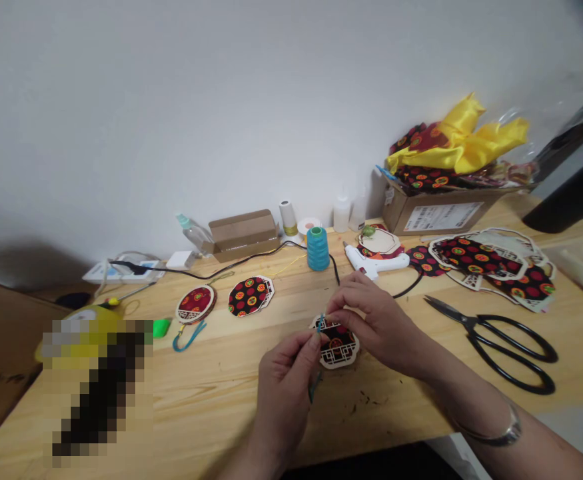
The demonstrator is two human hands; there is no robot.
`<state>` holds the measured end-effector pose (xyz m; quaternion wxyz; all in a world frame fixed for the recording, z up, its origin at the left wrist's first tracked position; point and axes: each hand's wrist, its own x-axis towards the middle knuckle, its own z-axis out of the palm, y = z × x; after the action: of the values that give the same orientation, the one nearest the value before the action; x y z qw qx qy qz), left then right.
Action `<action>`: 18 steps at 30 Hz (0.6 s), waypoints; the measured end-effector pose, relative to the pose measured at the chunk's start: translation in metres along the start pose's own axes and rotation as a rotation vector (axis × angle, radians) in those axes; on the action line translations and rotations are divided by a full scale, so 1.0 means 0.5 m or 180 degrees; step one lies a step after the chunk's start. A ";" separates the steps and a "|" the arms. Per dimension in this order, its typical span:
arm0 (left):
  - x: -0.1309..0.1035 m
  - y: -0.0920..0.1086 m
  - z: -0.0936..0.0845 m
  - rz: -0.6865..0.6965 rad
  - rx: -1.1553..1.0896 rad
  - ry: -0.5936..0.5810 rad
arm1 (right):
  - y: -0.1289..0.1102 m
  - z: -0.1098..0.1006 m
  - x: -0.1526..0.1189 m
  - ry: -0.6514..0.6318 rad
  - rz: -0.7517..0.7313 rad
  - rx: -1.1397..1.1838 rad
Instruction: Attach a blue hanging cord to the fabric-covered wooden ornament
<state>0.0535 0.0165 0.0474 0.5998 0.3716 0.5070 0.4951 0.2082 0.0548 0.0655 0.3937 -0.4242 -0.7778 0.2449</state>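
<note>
Both hands meet over a fretwork-framed ornament [338,357] with dark patterned fabric, lying on the wooden table [206,393]. My left hand [291,370] pinches a teal cord [320,325] between thumb and forefinger, and a teal end hangs below that hand. My right hand [371,320] is closed just above and to the right, its fingertips pinched at the cord's upper end. The fingers partly cover the ornament's upper edge. A teal thread spool [318,249] stands upright behind the hands.
Black-handled scissors [491,340] lie at the right. A white glue gun [376,260] rests behind my right hand. Fabric ornaments [251,296] lie at the left and back right. Behind them stand a cardboard box [404,210] of fabric, bottles and a power strip [121,270].
</note>
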 end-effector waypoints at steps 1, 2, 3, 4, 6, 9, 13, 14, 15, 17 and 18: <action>0.000 0.001 0.001 0.0021 0.0000 0.0002 | 0.000 0.000 0.000 0.0018 0.0017 -0.0006; -0.001 0.002 0.003 0.0039 -0.0008 -0.0001 | 0.000 0.001 0.000 0.0034 0.0038 -0.0006; -0.001 0.002 0.004 0.0047 -0.0024 -0.0002 | 0.001 0.001 0.001 0.0044 0.0062 0.0004; -0.002 0.002 0.005 0.0049 -0.0039 0.0005 | 0.001 0.002 0.001 0.0053 0.0083 0.0021; -0.003 0.001 0.005 0.0023 -0.0060 0.0016 | 0.001 0.003 0.002 0.0071 0.0113 0.0063; 0.001 -0.002 -0.001 -0.0014 -0.0062 0.0029 | 0.000 -0.004 0.001 0.0107 0.0075 0.0097; 0.014 -0.001 -0.013 -0.0026 0.0011 0.0135 | -0.014 -0.023 -0.004 -0.0258 -0.0174 0.0127; 0.016 0.000 -0.014 -0.0037 -0.0046 0.0139 | -0.019 -0.027 -0.005 -0.0415 -0.0266 0.0140; 0.018 0.002 -0.013 -0.0058 -0.0140 0.0118 | -0.024 -0.028 -0.006 -0.0538 -0.0349 0.0148; 0.017 0.006 -0.009 -0.0124 -0.0369 0.0032 | -0.029 -0.025 -0.005 -0.0560 -0.0450 0.0109; 0.014 0.007 -0.006 -0.0161 -0.0469 -0.0023 | -0.030 -0.021 -0.004 -0.0478 -0.0468 0.0068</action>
<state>0.0497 0.0241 0.0482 0.6396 0.3152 0.4763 0.5144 0.2103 0.0458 0.0813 0.3557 -0.3422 -0.8316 0.2547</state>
